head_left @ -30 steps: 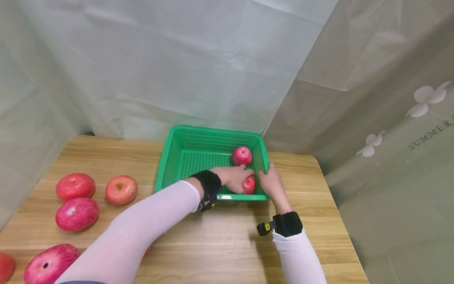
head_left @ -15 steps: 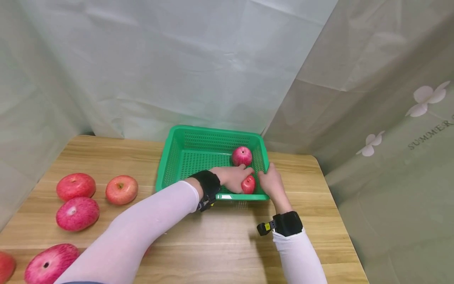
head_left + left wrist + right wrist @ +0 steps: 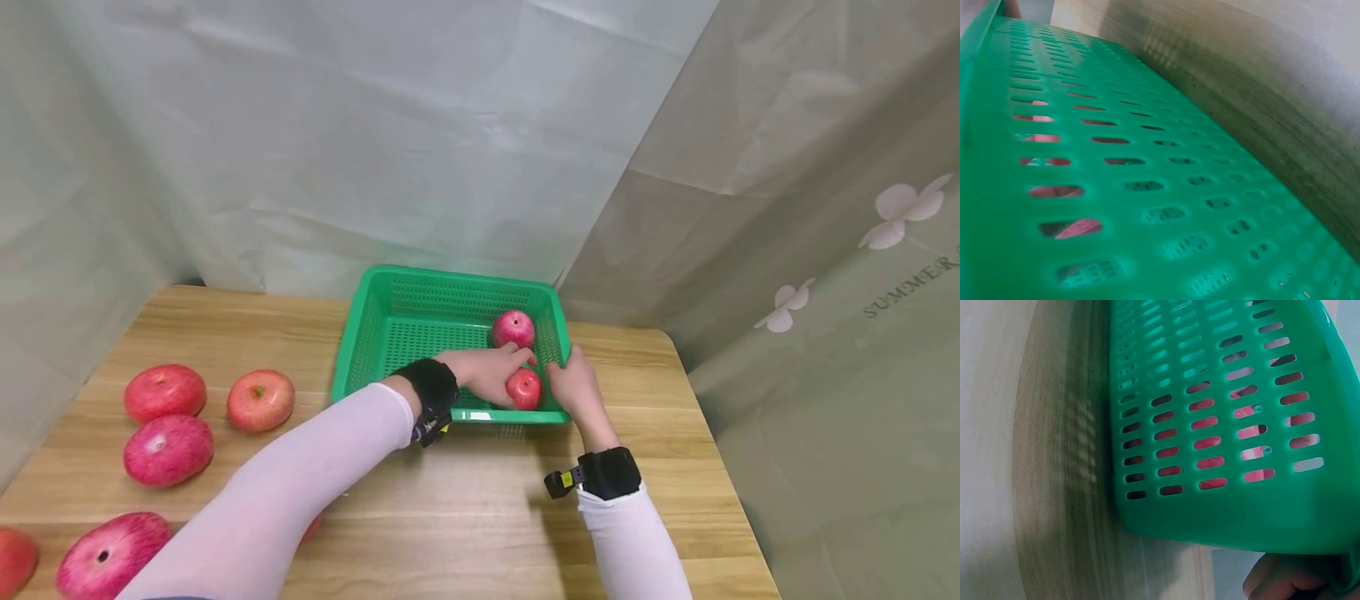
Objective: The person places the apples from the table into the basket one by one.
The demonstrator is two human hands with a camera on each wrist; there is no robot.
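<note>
A green plastic basket (image 3: 450, 414) with slotted walls stands at the back of the wooden table. My left hand (image 3: 491, 372) reaches down inside it, fingers and thumb round the left side of a red apple (image 3: 524, 389) in the near right corner. Just behind that hand, a pinker apple (image 3: 513, 330) lies by the basket's right wall. My right hand (image 3: 576, 385) grips the right rim from outside, its curled fingers (image 3: 1279, 578) showing under the rim in the right wrist view. The left wrist view shows the basket wall (image 3: 1085, 181), with bits of hand and apple behind the slots.
Left of the basket lie a pale red apple (image 3: 260, 401), a red apple (image 3: 165, 392) and a dark pink apple (image 3: 168, 450). Nearer, by my left sleeve, is a striped apple (image 3: 112, 554). Another apple (image 3: 15, 560) sits at the left edge. Grey sheeting (image 3: 420, 142) hangs behind the table.
My left hand and the red apple in it have shifted slightly left inside the basket, and more of that apple shows now. The right hand stays on the rim.
</note>
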